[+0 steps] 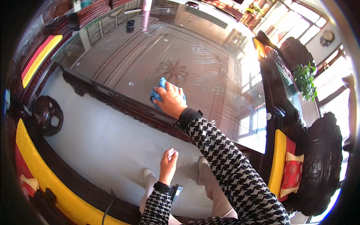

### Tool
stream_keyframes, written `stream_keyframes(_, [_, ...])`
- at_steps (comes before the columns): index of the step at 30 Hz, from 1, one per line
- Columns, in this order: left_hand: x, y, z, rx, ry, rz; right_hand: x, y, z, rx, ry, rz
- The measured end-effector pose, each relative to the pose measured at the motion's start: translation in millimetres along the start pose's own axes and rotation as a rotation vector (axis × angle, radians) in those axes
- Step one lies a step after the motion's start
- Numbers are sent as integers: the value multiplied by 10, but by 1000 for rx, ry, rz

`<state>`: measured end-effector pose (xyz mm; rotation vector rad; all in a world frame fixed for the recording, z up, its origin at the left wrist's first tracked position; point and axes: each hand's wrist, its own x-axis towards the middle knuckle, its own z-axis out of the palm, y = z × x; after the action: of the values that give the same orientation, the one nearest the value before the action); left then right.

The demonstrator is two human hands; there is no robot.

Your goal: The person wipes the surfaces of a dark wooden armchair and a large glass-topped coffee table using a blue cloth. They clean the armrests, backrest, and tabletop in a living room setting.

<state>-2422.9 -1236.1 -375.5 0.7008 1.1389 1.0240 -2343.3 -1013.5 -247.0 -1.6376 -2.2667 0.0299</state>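
My right hand (171, 99) presses a crumpled blue cloth (158, 94) onto the glass top of a large carved dark-wood table (118, 60). The cloth bunches out under and to the left of the fingers, close to the table's near edge. Lower down, my left hand (168, 166) hangs above the floor with its fingers curled closed, apart from the table. A pale patch shows by its thumb, but no held thing can be made out. Clear round pads (131, 83) show at several places on the glass, which carries reflections of the windows.
A pink cylindrical container (146, 5) stands on the table's far side. Dark-wood seats with yellow-and-red cushions (42, 60) surround the table. A round carved stool (47, 116) stands at left, a leafy plant (305, 81) at right. A black cable (109, 204) crosses the near seat.
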Motion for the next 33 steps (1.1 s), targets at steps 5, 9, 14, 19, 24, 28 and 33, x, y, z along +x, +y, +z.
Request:
stream_keyframes(5, [32,-85,31,49,2,-89,-249,1211,-389,-56,68,113])
stream_keyframes(9, [20,-156,93,129,-19,-95,-1123,2494,-907,-102,77,367])
stream_keyframes(14, [31,-226,181,157,-80,-88,-2466,3335,-1347,-92,67,699])
stream_keyframes(19, [-25,-184,191,143,-123,-41,-2848,3500,-1445,-159,22,848])
stream_keyframes(24, [-14,-61,114,119,-103,20,-1764,3366,-1216,-90,-203,646])
stream_keyframes(28, [-33,67,34,85,-82,-6,-708,2606,-904,-23,-305,490])
stream_keyframes(33, [-41,207,8,49,-66,-39,192,1427,-561,-8,-390,231])
